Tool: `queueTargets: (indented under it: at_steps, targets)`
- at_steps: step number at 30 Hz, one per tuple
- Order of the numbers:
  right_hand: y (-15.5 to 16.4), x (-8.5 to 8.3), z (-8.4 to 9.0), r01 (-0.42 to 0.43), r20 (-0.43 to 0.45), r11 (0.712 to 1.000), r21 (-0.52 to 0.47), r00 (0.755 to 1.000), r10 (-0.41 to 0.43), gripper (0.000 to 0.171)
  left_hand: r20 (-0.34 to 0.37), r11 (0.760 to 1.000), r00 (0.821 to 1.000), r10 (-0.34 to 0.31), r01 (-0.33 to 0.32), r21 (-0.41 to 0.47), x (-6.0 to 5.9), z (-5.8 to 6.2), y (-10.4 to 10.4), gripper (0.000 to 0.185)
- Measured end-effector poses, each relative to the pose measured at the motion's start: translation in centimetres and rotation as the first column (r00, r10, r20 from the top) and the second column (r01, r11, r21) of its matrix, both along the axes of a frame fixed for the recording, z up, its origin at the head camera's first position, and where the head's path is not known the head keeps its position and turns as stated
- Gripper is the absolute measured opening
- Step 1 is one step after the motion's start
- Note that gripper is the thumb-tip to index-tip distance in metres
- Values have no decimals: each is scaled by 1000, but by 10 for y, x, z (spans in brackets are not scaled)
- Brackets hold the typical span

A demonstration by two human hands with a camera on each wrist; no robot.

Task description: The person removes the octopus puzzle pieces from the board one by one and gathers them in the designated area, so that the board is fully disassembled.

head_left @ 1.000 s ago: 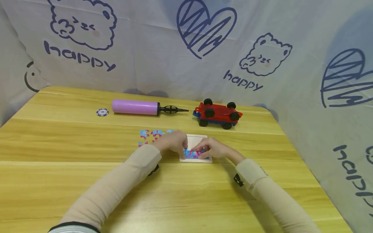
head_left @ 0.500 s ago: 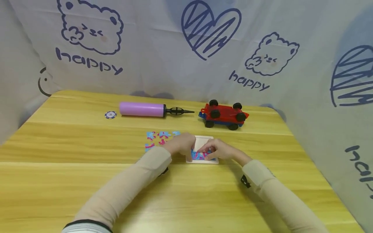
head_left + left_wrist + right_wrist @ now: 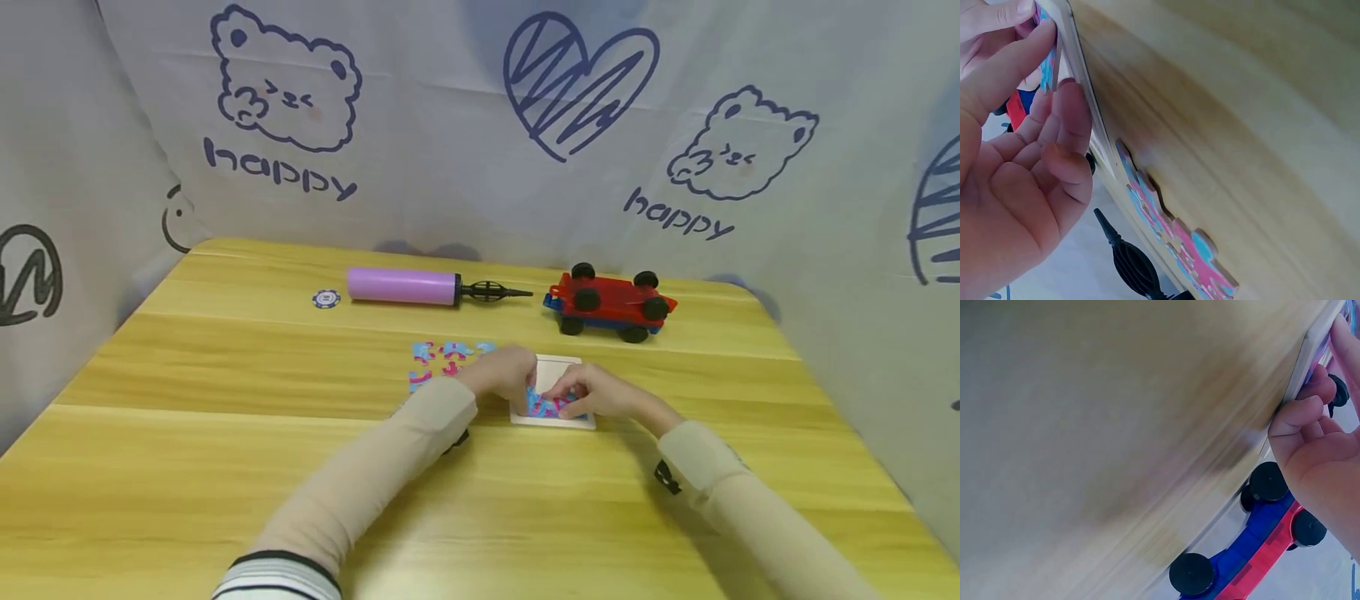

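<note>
A shallow white puzzle tray lies on the table, its near half covered by blue-and-pink jigsaw pieces. At the tray's left side, my left hand pinches the edge of a jigsaw piece between thumb and finger; that piece looks slightly tilted in the left wrist view. My right hand reaches in from the right, thumb and forefinger bent around a pink part of the pieces. Its other fingers curl by the tray rim. Both hands partly hide the pieces under them.
Several loose jigsaw pieces lie left of the tray, partly behind the left hand. Farther back are a purple hand pump, a poker chip and stacked red and blue toy cars. A printed cloth hangs behind the table.
The head view has swung left, so everything sits farther right in it. Both hands stay over the tray's near half, with only slight finger movement.
</note>
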State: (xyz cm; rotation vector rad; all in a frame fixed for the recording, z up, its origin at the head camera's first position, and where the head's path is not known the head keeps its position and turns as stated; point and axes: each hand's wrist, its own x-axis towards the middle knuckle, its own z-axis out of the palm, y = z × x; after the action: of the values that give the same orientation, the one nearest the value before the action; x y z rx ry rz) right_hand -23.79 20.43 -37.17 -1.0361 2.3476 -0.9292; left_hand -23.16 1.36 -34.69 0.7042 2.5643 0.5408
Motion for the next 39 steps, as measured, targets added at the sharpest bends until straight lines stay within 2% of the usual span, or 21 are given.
queueTargets:
  at_steps: [8, 13, 17, 20, 26, 35, 39]
  targets:
    - [1, 1, -1, -7, -14, 1000, -11, 1000, 7, 25, 24, 994, 999, 33, -35, 100, -1, 0, 0, 11]
    - [4, 2, 0, -26, -35, 1000, -15, 999, 25, 23, 66, 985, 997, 41, -52, 166, 0, 0, 3, 16]
    - [8, 3, 3, -4, -14, 1000, -2, 1000, 4, 23, 104, 972, 994, 19, -42, 231, 0, -1, 5, 18]
    - [7, 3, 3, 10, 12, 1000, -1, 1000, -10, 25, 139, 965, 990, 24, -60, 256, 0, 0, 3, 14]
    - [1, 2, 3, 0, 9, 1000, -14, 1000, 0, 27, 119, 968, 992, 33, -61, 244, -1, 3, -12, 12]
    - [-3, 3, 3, 6, 9, 1000, -9, 1000, -6, 27, 131, 950, 991, 31, -70, 303, 0, 7, -34, 12]
    - [-2, 2, 2, 23, 18, 1000, 3, 1000, -23, 27, 100, 946, 995, 15, -47, 321, 0, 7, -43, 12]
